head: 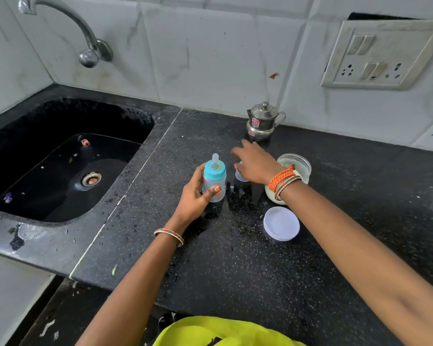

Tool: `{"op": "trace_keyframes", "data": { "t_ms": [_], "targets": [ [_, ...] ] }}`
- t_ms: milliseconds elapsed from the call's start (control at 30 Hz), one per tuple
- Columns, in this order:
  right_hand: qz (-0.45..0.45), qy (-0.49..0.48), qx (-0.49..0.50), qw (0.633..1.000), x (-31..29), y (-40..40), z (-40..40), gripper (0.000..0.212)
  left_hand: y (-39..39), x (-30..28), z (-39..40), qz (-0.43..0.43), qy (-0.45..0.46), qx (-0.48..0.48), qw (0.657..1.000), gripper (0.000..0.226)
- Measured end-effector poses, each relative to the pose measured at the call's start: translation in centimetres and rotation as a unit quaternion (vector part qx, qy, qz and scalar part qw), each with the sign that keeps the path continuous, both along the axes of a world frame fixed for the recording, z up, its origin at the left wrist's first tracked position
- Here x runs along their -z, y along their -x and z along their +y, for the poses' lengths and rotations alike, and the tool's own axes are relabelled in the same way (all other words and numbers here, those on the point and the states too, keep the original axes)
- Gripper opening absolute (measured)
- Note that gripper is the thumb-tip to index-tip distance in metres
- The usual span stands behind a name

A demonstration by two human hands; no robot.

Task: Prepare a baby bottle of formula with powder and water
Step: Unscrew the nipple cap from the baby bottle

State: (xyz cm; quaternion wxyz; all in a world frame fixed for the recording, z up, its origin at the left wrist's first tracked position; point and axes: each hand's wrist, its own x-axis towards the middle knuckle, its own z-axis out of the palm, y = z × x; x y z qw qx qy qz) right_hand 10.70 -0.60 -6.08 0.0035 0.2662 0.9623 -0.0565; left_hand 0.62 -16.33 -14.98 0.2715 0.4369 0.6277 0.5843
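A small clear baby bottle (215, 182) with a teal collar and a nipple stands upright on the black counter (235, 258). My left hand (194, 196) is wrapped around it from the left. My right hand (254, 162) hovers just right of the bottle with its fingers spread and blurred, over a small clear bottle cap (241, 175) that sits on the counter. An open glass jar of white powder (298, 164) stands behind my right wrist, which hides part of it. The jar's white lid (281, 224) lies flat in front of it.
A lidded steel pot (261, 122) stands by the back wall. A black sink (60, 158) with a tap (85, 38) above it fills the left side. A switch and socket plate (383, 54) is on the tiled wall at right.
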Motion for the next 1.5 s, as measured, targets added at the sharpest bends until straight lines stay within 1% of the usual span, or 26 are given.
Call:
{"op": "trace_keyframes", "data": {
  "t_ms": [33,67,100,133,167,200,233,267,300,333,367,433,533,700,767,867,900,1067,1200,1300,1500],
  "targets": [
    [0.088,0.0,0.006,0.996,-0.9,0.2,-0.7,0.026,0.1,0.0,0.0,-0.001,0.001,-0.001,1.0,0.057],
    [0.173,0.02,0.017,0.985,-1.9,0.5,-1.5,0.029,0.1,0.0,0.0,-0.002,0.002,-0.002,1.0,0.056],
    [0.223,0.057,0.03,0.973,-3.1,0.9,-2.5,0.037,0.2,-0.2,0.1,-0.002,0.003,-0.004,1.0,0.055],
    [0.233,0.098,0.043,0.967,-4.2,1.3,-3.4,0.049,0.3,-0.3,0.2,-0.001,0.005,-0.004,1.0,0.054],
    [0.199,0.12,0.048,0.972,-5.1,1.6,-4.3,0.06,0.4,-0.3,0.2,-0.003,0.007,-0.002,1.0,0.053],
    [0.14,0.11,0.043,0.983,-5.5,1.9,-5.2,0.067,0.5,-0.3,0.3,-0.007,0.007,-0.002,1.0,0.052],
    [0.077,0.081,0.03,0.993,-5.7,2.0,-6.0,0.066,0.5,-0.2,0.3,-0.014,0.007,-0.003,1.0,0.051],
    [0.031,0.046,0.009,0.998,-5.5,2.1,-6.5,0.058,0.6,-0.1,0.3,-0.022,0.007,-0.005,1.0,0.052],
    [0.006,0.016,-0.02,1.0,-5.4,2.1,-6.9,0.048,0.6,-0.1,0.3,-0.027,0.006,-0.005,1.0,0.053],
    [-0.001,-0.001,-0.05,0.999,-5.2,2.2,-6.8,0.04,0.6,-0.1,0.3,-0.029,0.004,-0.002,1.0,0.053],
    [-0.001,-0.006,-0.071,0.997,-5.1,2.1,-6.6,0.037,0.6,-0.1,0.3,-0.029,0.002,0.001,1.0,0.053],
    [0.002,0.014,-0.089,0.996,-5.1,2.0,-5.9,0.041,0.5,-0.4,0.3,-0.033,0.002,0.003,0.999,0.053],
    [-0.009,0.045,-0.103,0.994,-5.1,2.1,-4.8,0.043,0.6,-0.2,0.3,-0.032,0.007,0.0,0.999,0.058],
    [-0.039,0.037,-0.132,0.99,-4.9,2.6,-4.1,0.039,0.7,-0.1,0.4,-0.029,0.013,-0.001,0.999,0.049],
    [-0.046,0.03,-0.133,0.99,-5.0,2.6,-4.1,0.042,0.7,-0.1,0.4,-0.027,0.016,-0.004,0.999,0.049],
    [-0.054,0.004,-0.126,0.991,-4.8,2.9,-4.5,0.056,0.5,-0.2,0.3,-0.027,0.016,-0.006,0.999,0.049],
    [-0.054,-0.001,-0.136,0.989,-4.7,3.0,-4.5,0.056,0.4,-0.3,0.3,-0.029,0.015,-0.006,0.999,0.05],
    [-0.046,0.036,-0.188,0.98,-4.4,3.0,-3.6,0.045,0.5,-0.5,0.1,-0.032,0.01,0.004,0.999,0.052],
    [-0.05,0.022,-0.227,0.972,-4.5,3.0,-3.7,0.039,0.7,-0.3,0.1,-0.04,0.015,0.005,0.999,0.051],
    [-0.058,0.014,-0.254,0.965,-4.6,2.7,-3.6,0.038,0.9,-0.5,0.1,-0.044,0.021,0.013,0.999,0.055],
    [-0.099,-0.002,-0.293,0.951,-5.2,2.6,-3.8,0.038,0.8,-0.5,-0.1,-0.039,0.025,0.011,0.999,0.052]
  ]
}}
